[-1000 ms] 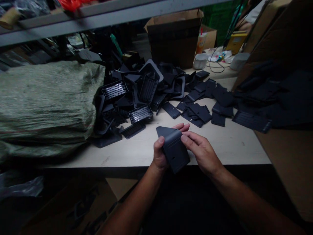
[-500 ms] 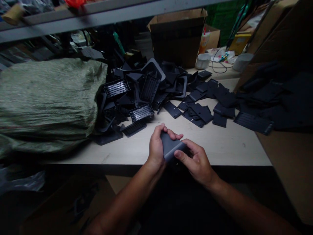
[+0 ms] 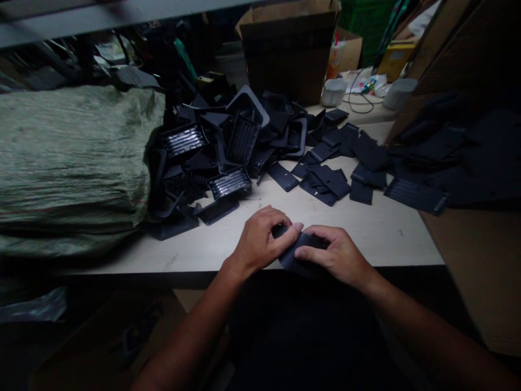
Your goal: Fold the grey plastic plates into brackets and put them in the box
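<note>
A dark plastic piece [image 3: 293,259] is held between both hands at the front edge of the table [image 3: 203,250]. My left hand [image 3: 264,234] closes on its left side, with the thumb laid over the top. From the right, my right hand [image 3: 336,252] pinches the same piece between thumb and fingers. Part of the piece is covered by my fingers and its lower side is lost in shadow. Beyond my hands lie a heap of black plastic frames and ribbed parts [image 3: 230,183] and several flat black plates [image 3: 329,182].
A green woven sack [image 3: 73,168] bulges over the table's left side. At the back stand a cardboard box [image 3: 287,54], a drink cup [image 3: 334,60] and a white tub [image 3: 334,92]. More black parts [image 3: 419,193] lie on cardboard at the right. A shelf beam [image 3: 122,16] crosses the top.
My left hand has turned over, from cupping the piece's side to gripping it with the thumb on top. The piece has turned and tilted between my hands. The view has shifted slightly.
</note>
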### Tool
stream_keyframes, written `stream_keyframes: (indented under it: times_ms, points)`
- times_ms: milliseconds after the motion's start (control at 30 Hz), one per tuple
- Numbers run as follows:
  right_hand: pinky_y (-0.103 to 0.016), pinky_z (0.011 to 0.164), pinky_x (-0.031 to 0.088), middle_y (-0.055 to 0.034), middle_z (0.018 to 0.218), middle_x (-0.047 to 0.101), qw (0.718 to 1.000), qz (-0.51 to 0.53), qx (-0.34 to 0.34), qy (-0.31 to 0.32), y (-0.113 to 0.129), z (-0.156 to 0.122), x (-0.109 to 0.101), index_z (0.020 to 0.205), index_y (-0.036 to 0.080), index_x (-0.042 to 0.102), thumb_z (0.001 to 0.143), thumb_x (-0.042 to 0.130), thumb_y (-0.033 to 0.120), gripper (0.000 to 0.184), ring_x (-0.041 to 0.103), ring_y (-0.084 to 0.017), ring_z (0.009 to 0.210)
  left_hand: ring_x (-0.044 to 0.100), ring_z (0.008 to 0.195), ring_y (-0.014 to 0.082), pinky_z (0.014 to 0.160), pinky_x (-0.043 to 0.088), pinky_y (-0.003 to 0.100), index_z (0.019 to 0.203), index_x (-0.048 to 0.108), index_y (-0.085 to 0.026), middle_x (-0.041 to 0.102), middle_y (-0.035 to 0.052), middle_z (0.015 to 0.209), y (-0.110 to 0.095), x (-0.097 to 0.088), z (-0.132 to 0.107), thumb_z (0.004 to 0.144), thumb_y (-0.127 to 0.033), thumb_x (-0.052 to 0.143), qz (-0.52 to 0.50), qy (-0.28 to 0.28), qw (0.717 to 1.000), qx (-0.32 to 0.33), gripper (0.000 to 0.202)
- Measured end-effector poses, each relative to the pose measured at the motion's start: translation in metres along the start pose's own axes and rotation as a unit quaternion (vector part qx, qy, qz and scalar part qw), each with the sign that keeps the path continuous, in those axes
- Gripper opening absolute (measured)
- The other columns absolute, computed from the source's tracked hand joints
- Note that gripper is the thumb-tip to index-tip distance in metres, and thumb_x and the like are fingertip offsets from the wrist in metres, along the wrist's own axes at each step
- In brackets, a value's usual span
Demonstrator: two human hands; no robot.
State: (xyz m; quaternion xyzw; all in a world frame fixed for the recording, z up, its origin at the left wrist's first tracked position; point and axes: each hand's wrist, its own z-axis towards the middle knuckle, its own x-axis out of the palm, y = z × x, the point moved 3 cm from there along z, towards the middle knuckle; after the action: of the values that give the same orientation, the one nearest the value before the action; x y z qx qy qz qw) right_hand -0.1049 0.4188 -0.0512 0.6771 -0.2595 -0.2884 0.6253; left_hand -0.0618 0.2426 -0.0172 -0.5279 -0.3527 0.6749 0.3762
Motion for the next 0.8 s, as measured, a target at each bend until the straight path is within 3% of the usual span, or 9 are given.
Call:
stream_keyframes:
  times_ms: [100,200,333,467,567,667,800]
  points:
    - [-0.028,0.077,0.050,0.0002,0.087,0.075,0.999,-0.037,-0.027,0.007,0.006,0.003,0.000,0.092,0.020,0.080,0.085,0.086,0.045,0.027,0.068,-0.019,0.084,0.040,0.059,0.0147,0.060,0.027,0.030,0.062,0.055,-0.021,0.043,-0.0036,0.059,-0.001,0.002,-0.002,0.095,-0.039,0.067,0.011,0.121,0.992,-0.018,0.039]
    - [-0.029,0.080,0.050,0.0000,0.091,0.077,0.994,-0.091,-0.062,-0.020,0.011,0.005,-0.008,0.095,0.022,0.081,0.090,0.082,0.046,0.024,0.069,-0.019,0.085,0.030,0.057,0.0121,0.056,0.022,0.030,0.058,0.040,-0.020,0.030,-0.0047,0.059,0.007,0.002,-0.002,0.098,-0.048,0.061,-0.059,0.104,0.991,-0.061,0.053]
    - [-0.027,0.074,0.048,-0.0010,0.086,0.076,0.991,-0.097,-0.070,-0.064,0.003,0.001,-0.018,0.089,0.021,0.079,0.098,0.073,0.046,0.028,0.068,-0.017,0.080,0.029,0.053,0.0110,0.053,0.023,0.029,0.059,0.039,-0.021,0.032,-0.0045,0.058,0.026,0.002,-0.004,0.094,-0.060,0.063,-0.167,0.011,0.977,-0.130,0.058]
    - [-0.026,0.061,0.043,-0.0008,0.071,0.069,0.991,-0.047,-0.052,-0.117,-0.007,-0.004,-0.013,0.078,0.018,0.077,0.096,0.074,0.048,0.035,0.060,-0.014,0.065,0.028,0.049,0.0101,0.049,0.023,0.028,0.058,0.042,-0.021,0.033,-0.0048,0.055,0.036,0.010,-0.008,0.088,-0.062,0.069,-0.242,0.007,0.952,-0.188,0.058]
    - [-0.025,0.054,0.038,0.0006,0.061,0.060,0.988,-0.035,-0.052,-0.140,-0.001,-0.002,-0.011,0.070,0.016,0.074,0.095,0.074,0.049,0.041,0.052,-0.012,0.057,0.029,0.049,0.0102,0.047,0.023,0.027,0.059,0.043,-0.021,0.033,-0.0049,0.054,0.036,0.012,-0.010,0.088,-0.060,0.069,-0.290,-0.003,0.935,-0.202,0.055]
    - [-0.025,0.051,0.034,0.0011,0.059,0.057,0.993,-0.044,-0.046,-0.100,0.009,0.011,-0.016,0.067,0.015,0.072,0.093,0.073,0.053,0.046,0.048,-0.011,0.056,0.031,0.050,0.0104,0.047,0.025,0.026,0.060,0.047,-0.021,0.035,-0.0043,0.056,0.035,0.012,-0.012,0.087,-0.062,0.068,-0.314,-0.016,0.932,-0.182,0.054]
    - [-0.025,0.046,0.027,0.0027,0.053,0.048,0.998,-0.063,0.002,-0.012,0.007,0.036,-0.030,0.060,0.015,0.068,0.090,0.072,0.063,0.056,0.040,-0.010,0.050,0.038,0.050,0.0096,0.048,0.030,0.024,0.066,0.058,-0.017,0.044,-0.0029,0.057,0.043,0.019,-0.018,0.081,-0.060,0.076,-0.326,0.056,0.916,-0.226,0.050]
